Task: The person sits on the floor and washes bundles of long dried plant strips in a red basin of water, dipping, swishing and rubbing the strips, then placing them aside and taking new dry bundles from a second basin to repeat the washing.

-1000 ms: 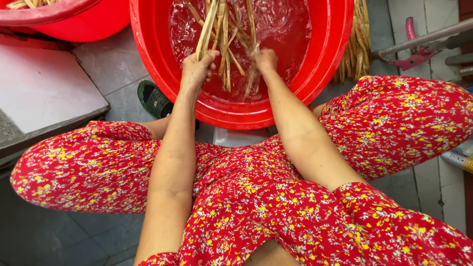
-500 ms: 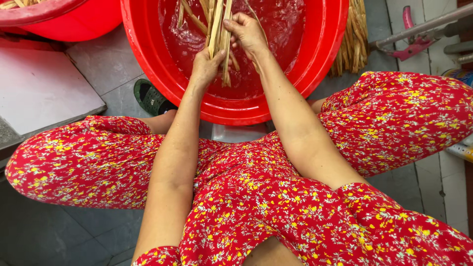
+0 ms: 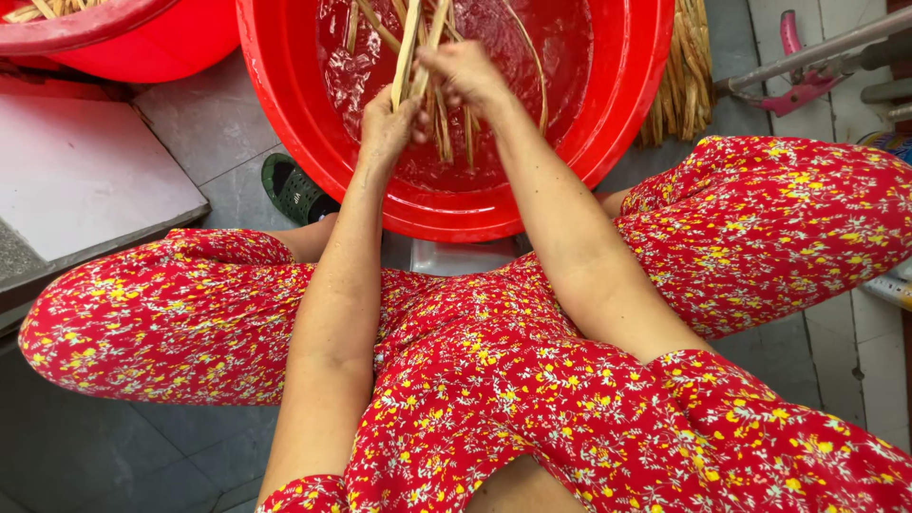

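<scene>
Both hands are over a big red tub (image 3: 627, 123) full of water. The left hand (image 3: 385, 123) grips a bunch of pale stalks (image 3: 410, 57) from below. The right hand (image 3: 461, 74) pinches the same stalks just above it. More stalks float in the water. A green shoe (image 3: 290, 188) sits beside the tub.

Both arms extended, left hand (image 3: 385, 123) and right hand (image 3: 465, 76) clenched close together.

Left hand (image 3: 385, 123), right hand (image 3: 465, 76) gripping pale stalks (image 3: 410, 57), red basin (image 3: 627, 123)
</scene>
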